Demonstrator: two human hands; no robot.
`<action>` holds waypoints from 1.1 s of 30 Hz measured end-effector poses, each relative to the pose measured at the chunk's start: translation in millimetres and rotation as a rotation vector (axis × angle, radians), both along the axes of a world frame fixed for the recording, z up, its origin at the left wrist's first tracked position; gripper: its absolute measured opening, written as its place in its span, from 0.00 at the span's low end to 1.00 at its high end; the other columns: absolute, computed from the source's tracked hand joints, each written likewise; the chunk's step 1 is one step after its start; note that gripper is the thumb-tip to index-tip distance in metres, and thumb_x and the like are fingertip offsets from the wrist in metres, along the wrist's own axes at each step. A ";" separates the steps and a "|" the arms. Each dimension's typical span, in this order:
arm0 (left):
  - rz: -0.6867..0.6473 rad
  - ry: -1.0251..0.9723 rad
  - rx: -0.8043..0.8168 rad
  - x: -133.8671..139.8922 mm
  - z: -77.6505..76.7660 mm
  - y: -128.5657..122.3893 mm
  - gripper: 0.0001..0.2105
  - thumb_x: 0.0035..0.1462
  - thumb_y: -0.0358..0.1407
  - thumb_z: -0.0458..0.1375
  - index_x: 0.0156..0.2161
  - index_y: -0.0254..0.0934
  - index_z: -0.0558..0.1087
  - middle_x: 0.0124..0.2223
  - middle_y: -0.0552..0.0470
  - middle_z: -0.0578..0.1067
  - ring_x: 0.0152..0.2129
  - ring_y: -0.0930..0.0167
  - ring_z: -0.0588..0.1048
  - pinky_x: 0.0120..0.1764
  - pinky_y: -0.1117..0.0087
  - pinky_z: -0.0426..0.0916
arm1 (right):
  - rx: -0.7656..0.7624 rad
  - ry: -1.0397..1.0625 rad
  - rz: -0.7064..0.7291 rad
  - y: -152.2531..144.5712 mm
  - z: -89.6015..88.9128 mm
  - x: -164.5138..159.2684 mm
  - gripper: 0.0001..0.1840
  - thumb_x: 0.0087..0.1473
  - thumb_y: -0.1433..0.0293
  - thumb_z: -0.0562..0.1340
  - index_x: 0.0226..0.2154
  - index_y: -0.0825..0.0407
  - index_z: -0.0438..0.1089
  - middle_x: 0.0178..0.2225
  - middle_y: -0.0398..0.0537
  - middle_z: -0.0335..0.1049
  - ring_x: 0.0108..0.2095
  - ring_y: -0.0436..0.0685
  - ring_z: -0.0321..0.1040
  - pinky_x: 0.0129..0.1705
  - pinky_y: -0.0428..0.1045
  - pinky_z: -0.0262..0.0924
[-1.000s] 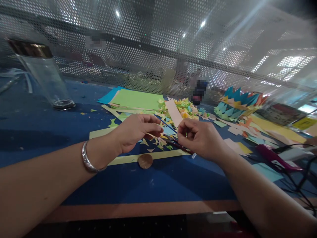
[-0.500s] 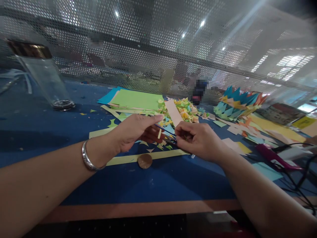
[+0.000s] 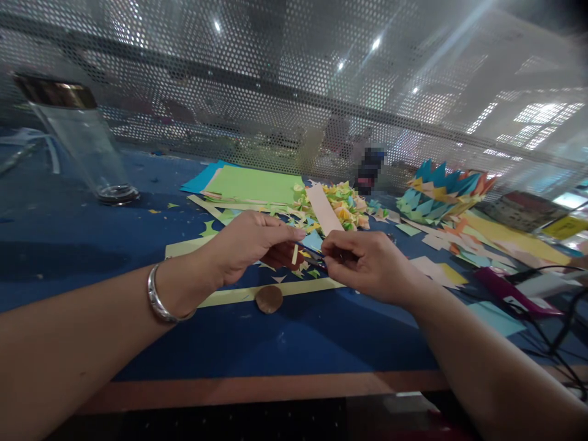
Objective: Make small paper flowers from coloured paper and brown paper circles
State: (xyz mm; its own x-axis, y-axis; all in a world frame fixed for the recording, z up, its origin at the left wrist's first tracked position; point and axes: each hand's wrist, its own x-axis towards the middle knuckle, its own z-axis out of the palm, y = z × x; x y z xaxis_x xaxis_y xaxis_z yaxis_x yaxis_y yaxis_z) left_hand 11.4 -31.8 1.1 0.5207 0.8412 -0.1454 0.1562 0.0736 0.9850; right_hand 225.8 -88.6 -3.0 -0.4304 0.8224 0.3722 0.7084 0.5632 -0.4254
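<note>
1 head-worn camera looks forward, down across the table [image 3: 294,352].

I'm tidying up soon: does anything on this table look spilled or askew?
Paper scraps lie strewn across the blue table, untidy beside the stacked sheets. The clear bottle at left looks tilted, though that may be lens distortion.

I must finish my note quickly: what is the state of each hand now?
Left hand: half closed, narrow pale-yellow strip at its fingers; whether gripped cannot be told.
Right hand: closed, pinching thin blue stick.
</note>
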 end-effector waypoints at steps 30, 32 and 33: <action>-0.298 0.192 0.449 -19.0 7.4 19.2 0.11 0.54 0.43 0.63 0.34 0.37 0.82 0.32 0.46 0.81 0.32 0.67 0.78 0.36 0.70 0.69 | 0.029 -0.055 -0.001 2.6 -0.1 4.4 0.03 0.54 0.73 0.61 0.30 0.53 0.70 0.25 0.41 0.66 0.24 0.47 0.59 0.29 0.44 0.52; -0.282 0.172 0.425 -18.5 6.4 20.1 0.10 0.53 0.42 0.64 0.35 0.38 0.82 0.33 0.47 0.82 0.31 0.68 0.78 0.36 0.71 0.69 | 0.021 -0.045 -0.006 2.4 -0.3 4.9 0.03 0.54 0.73 0.62 0.30 0.53 0.70 0.25 0.41 0.66 0.24 0.47 0.59 0.28 0.44 0.52; -0.276 0.162 0.412 -18.2 6.0 20.3 0.09 0.53 0.42 0.64 0.34 0.38 0.82 0.34 0.47 0.82 0.31 0.68 0.78 0.36 0.71 0.69 | 0.015 -0.038 -0.011 2.3 0.0 5.0 0.03 0.54 0.73 0.62 0.29 0.53 0.70 0.25 0.41 0.66 0.24 0.47 0.59 0.28 0.44 0.52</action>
